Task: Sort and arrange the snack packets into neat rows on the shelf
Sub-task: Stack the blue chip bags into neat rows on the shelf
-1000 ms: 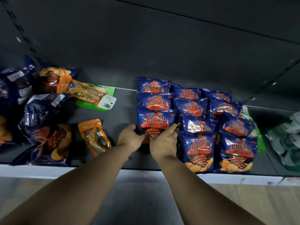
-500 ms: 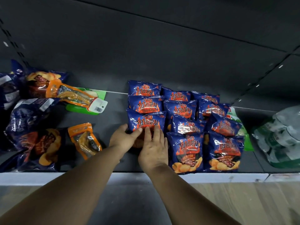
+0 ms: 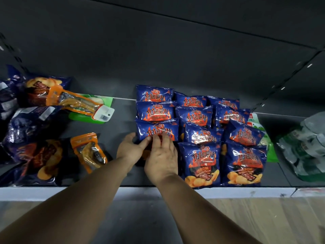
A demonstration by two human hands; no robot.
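Two bare arms reach up from the bottom over the white front edge [image 3: 52,192] of the dark shelf [image 3: 121,120]. The two hands are close together, side by side. The left hand [image 3: 131,149] curls round the left side of a blue chip bag [image 3: 156,131], with its thumb on the front. The right hand [image 3: 162,156] lies flat on the lower part of the same bag, fingers straight and pressing down. This bag is the front one in the left row.

Just to the right stand two more rows of the same blue bags. Their front bags [image 3: 202,164] and [image 3: 245,165] sit right at the shelf edge. The bags behind lean on each other, back to the dark wall.

Between the rows and the left pile there is a bare strip of shelf. On the left lie a small orange packet [image 3: 88,150], a long orange packet [image 3: 79,103] on a green packet [image 3: 98,110], and loose dark blue bags [image 3: 31,155] in a messy heap. On the far right lie green-and-clear packs [image 3: 306,148].
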